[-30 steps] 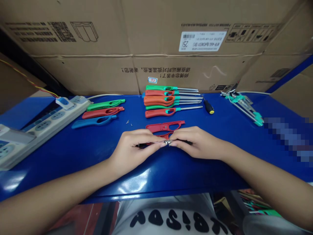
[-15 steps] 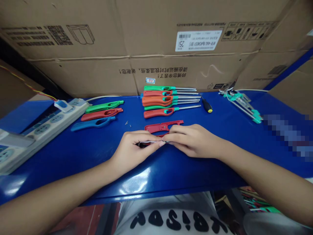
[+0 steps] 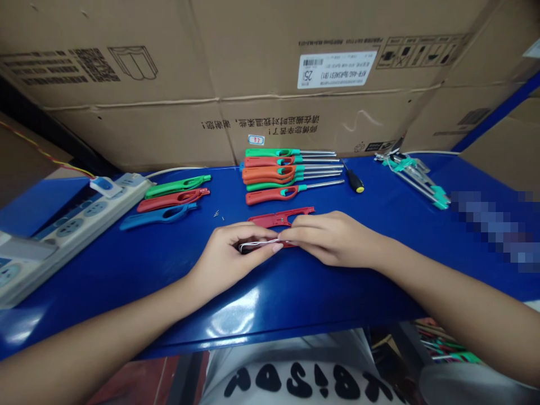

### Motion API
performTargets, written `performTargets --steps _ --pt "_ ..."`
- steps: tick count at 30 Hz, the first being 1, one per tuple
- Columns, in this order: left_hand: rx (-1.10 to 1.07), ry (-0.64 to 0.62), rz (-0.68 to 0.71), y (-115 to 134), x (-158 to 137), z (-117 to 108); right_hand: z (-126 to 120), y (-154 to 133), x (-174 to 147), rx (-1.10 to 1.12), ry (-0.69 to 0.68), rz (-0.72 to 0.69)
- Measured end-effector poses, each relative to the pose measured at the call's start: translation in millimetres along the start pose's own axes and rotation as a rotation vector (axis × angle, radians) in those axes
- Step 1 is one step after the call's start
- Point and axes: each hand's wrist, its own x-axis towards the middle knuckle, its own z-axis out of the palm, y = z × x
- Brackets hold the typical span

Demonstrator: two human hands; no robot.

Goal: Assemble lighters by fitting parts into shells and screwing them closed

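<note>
Close together near the middle of the blue table are my two hands, both closed. In my left hand (image 3: 225,247), thin white wires (image 3: 256,244) run between thumb and fingers, with a dark part behind them that I cannot make out. The fingertips of my right hand (image 3: 333,239) pinch at the right end of these wires, touching the left fingertips. Under the right fingers a red plastic piece (image 3: 291,244) shows, mostly hidden. Just beyond the hands lies a red lighter shell half (image 3: 270,218), its inner side up.
Several long-nosed lighters (image 3: 272,195) lie behind, beside a screwdriver (image 3: 355,181). Coloured lighter shells (image 3: 158,216) and a power strip (image 3: 80,225) are on the left. Small screws (image 3: 216,214) lie nearby. Metal-tube parts (image 3: 415,177) sit at the right. A cardboard wall (image 3: 169,129) stands behind.
My right fingertips have shifted slightly left, towards the left thumb. The white wires show more clearly in a loop. The whole view has moved a little; the table items lie as before.
</note>
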Motion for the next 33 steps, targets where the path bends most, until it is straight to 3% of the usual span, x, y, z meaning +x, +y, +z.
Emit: performTargets --steps 10,15,18,25,33 --pt "0.142 -0.017 0.126 -14 1 -4 -19 18 -4 0.254 -0.201 0.312" --pt "0.303 -0.046 0.333 -13 2 -7 -30 26 -8 0.483 -0.219 0.321" --pt "0.346 -0.073 0.407 -12 2 -6 -33 31 -10 0.572 -0.323 0.340" --pt "0.395 -0.073 0.370 -15 5 -7 -33 38 -13 0.783 -0.491 0.520" --pt "0.411 -0.107 0.345 -21 9 -5 -29 43 -15 0.710 -0.487 0.485"
